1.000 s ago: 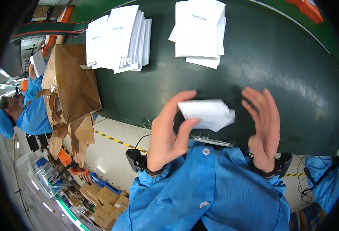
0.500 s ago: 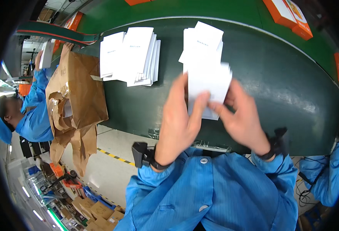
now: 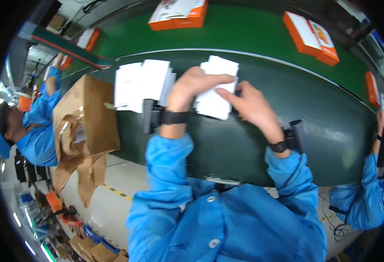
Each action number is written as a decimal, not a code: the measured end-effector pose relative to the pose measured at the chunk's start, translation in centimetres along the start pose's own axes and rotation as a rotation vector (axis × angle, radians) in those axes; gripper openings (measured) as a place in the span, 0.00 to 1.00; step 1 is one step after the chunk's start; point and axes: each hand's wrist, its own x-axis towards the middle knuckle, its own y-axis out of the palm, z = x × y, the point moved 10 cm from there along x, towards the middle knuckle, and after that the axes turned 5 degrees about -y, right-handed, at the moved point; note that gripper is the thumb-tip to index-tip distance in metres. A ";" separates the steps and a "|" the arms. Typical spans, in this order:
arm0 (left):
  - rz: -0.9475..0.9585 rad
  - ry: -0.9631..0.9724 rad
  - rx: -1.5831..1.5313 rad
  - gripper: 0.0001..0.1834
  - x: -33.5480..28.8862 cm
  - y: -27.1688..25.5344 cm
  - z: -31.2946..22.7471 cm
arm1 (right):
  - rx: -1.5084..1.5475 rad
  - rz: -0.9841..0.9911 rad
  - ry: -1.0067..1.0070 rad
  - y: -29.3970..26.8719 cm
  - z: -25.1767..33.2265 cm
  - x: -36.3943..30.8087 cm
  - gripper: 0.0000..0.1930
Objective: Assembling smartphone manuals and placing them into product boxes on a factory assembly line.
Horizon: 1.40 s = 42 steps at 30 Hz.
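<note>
Both hands are at work on the pile of white papers (image 3: pixel 213 104), which lies on the dark green table (image 3: pixel 327 139) towards its far edge. The step in hand is judged to be setting or squaring these papers, their edges being somewhat uneven. The left hand (image 3: pixel 192 83) is bent over the upper left of the pile, one digit stretched across it; its remaining fingers are hidden, so whether it grips cannot be told. The right hand (image 3: pixel 254 107) is at the right side, thumb laid over the papers and parted from the forefinger; a firm hold cannot be confirmed. The next move calls, in this judgement, for light, even pressure at the edges, so that loose sheets do not slide. A second pile (image 3: pixel 145 85) lies to the left, partly covered by the left wrist's black device (image 3: pixel 151 116); it leaves limited room on that side. Further left stands a torn brown package (image 3: pixel 89 115), and beyond it a co-worker (image 3: pixel 35 142) in blue. Orange boxes (image 3: pixel 304 38) sit on the green belt (image 3: pixel 244 37) past the table; another co-worker (image 3: pixel 366 196) is at the right
</note>
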 end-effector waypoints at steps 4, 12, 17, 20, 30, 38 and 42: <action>0.121 -0.102 -0.004 0.42 1.6 0.5 2.9 | 0.001 0.040 -0.045 0.7 1.4 -1.2 0.53; 0.183 -0.137 -0.068 0.39 1.1 3.0 3.6 | 0.176 0.004 -0.095 -0.3 -0.9 -4.0 0.51; 0.192 -0.081 0.036 0.38 -2.4 4.1 1.5 | 0.118 -0.007 -0.100 -1.0 -0.8 -6.2 0.48; 0.256 0.152 -0.156 0.35 -5.5 5.3 -0.3 | -0.003 -0.131 -0.284 -2.4 0.1 -8.3 0.44; 0.012 0.545 -0.490 0.56 -12.6 1.4 4.4 | 0.475 -0.004 -0.551 0.5 8.5 -7.7 0.70; -0.042 0.701 -0.462 0.90 -9.3 0.5 7.1 | 0.531 0.018 -0.620 6.4 8.4 -4.4 0.72; -0.122 0.730 -0.471 0.94 -9.3 -2.2 8.5 | 0.323 -0.021 -0.645 6.7 8.2 -3.9 0.76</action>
